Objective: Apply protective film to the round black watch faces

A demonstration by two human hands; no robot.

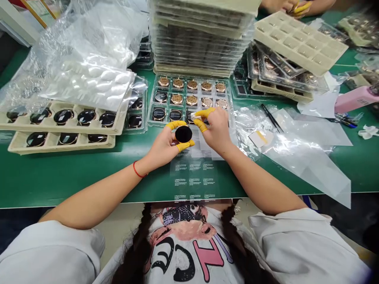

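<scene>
My left hand (161, 148) pinches a round black watch face (183, 134) by its edge, with yellow finger cots on the thumb and fingertip. My right hand (216, 130), also wearing yellow finger cots, holds a small white scrap (194, 116) a little above the black disc. Just beyond both hands lies a clear blister tray (189, 85) of round rose-gold watches, some face down and some face up. A printed transparent sheet (192, 179) lies under my wrists.
Beige trays of black-faced watches (62, 138) lie on the green table (59, 177) at left. Tall tray stacks (201, 39) rise ahead. Tweezers (271, 117) rest on plastic film at right, near a pink box (355, 99). A co-worker's hands (284, 6) show at the top.
</scene>
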